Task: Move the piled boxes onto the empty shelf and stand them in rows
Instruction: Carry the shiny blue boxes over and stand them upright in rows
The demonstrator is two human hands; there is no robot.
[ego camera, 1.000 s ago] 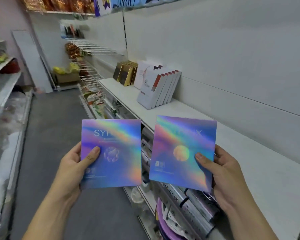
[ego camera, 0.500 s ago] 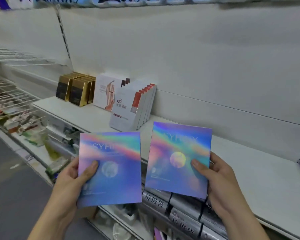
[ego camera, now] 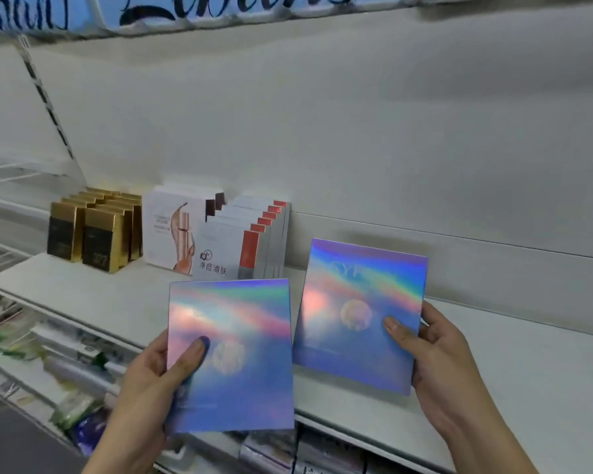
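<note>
Holographic boxes, two of them, one to each hand, both upright with fronts toward the camera. Left box pinched at its left edge by the left hand, thumb laid across the front just beside the pale disc, fingers hidden behind. Right box gripped at its right edge by the right hand, thumb likewise on the front, fingertips curled round the edge. Inner edges close, a narrow slit between, not touching. Right box higher and farther out, over the white shelf; lower edge near the board (touching or not, impossible to tell). Left box lower, bottom edge dropped below the shelf's front lip. Beyond the left hand, a row of white boxes with red corners leaning against the back panel, gold boxes farther left. Beyond and to the right of the right hand, plain white board running back to the panel.
</note>
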